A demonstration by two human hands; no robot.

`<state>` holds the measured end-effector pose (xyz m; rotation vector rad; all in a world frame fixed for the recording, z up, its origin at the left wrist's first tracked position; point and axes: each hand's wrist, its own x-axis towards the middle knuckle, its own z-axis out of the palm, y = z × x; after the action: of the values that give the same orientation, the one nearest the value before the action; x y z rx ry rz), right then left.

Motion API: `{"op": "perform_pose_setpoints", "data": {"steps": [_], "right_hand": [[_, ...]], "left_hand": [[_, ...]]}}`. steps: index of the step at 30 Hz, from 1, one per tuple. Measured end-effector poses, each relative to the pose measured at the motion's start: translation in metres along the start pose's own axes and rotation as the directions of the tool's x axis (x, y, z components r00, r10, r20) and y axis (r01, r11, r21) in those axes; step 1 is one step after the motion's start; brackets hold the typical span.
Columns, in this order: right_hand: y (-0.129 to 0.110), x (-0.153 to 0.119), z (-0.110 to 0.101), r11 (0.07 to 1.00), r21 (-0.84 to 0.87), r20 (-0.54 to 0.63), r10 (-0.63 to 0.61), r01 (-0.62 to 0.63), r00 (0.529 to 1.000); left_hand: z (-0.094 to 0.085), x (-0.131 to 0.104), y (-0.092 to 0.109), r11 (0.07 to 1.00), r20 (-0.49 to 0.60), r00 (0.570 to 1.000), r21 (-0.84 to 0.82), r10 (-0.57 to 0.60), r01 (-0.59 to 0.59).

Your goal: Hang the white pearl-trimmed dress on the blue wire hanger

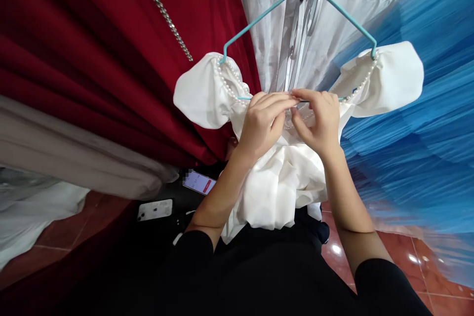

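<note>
A white puff-sleeved dress [274, 182] with pearl-bead trim hangs from a light blue wire hanger [342, 8]. My left hand [264, 121] and my right hand [318, 121] meet at the top of its neckline, fingertips touching near the hanger's lower bar. The fingers of both hands are bent and drawn together around the neckline edge. What the left fingertips pinch is hidden behind the hand. At the right fingertips a short dark stretch of bar shows, but what they grip cannot be made out. The dress's lower part gathers in folds below my wrists.
Red fabric [122, 49] with a beaded strand [163, 10] hangs on the left, blue tulle [414, 143] on the right. White garments [266, 19] hang behind the hanger. A white phone [154, 210] and a phone with a lit screen [200, 182] lie on a dark surface at lower left.
</note>
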<state>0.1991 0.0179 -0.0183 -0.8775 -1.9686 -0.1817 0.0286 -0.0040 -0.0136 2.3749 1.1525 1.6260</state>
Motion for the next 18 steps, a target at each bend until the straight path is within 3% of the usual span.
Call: {"op": "perform_pose_setpoints", "data": {"steps": [3, 5, 7, 8, 10, 14, 16, 18], "right_hand": [[-0.005, 0.001, 0.001, 0.998, 0.051, -0.061, 0.031, -0.028, 0.998], [-0.010, 0.004, 0.003, 0.995, 0.063, -0.034, 0.080, -0.077, 0.996], [-0.013, 0.006, 0.008, 0.991, 0.073, -0.007, 0.114, -0.113, 0.993], [-0.013, 0.006, 0.010, 0.990, 0.080, -0.006, 0.119, -0.118, 0.993], [-0.012, 0.005, 0.013, 0.990, 0.088, -0.026, 0.113, -0.110, 0.993], [-0.007, 0.003, 0.011, 0.995, 0.045, -0.061, 0.094, -0.091, 0.994], [-0.004, 0.004, 0.009, 0.996, 0.037, -0.061, 0.081, -0.079, 0.995], [-0.002, 0.006, 0.006, 0.997, 0.057, -0.042, 0.057, -0.055, 0.997]], "left_hand": [[-0.008, -0.004, -0.005, 0.996, -0.259, 0.965, 0.085, 0.035, -0.013], [-0.021, 0.001, -0.015, 0.988, -0.475, 0.874, 0.153, 0.103, -0.034], [-0.036, 0.009, -0.031, 0.980, -0.581, 0.795, 0.186, 0.172, -0.077], [-0.042, 0.013, -0.041, 0.978, -0.588, 0.788, 0.186, 0.185, -0.091], [-0.052, 0.019, -0.062, 0.983, -0.551, 0.819, 0.162, 0.160, -0.083], [-0.063, 0.028, -0.095, 0.996, -0.458, 0.887, 0.039, -0.056, 0.083], [-0.073, 0.033, -0.104, 0.988, -0.463, 0.875, -0.011, -0.141, 0.154], [-0.087, 0.036, -0.110, 0.992, -0.558, 0.822, -0.026, -0.114, 0.121]]}}
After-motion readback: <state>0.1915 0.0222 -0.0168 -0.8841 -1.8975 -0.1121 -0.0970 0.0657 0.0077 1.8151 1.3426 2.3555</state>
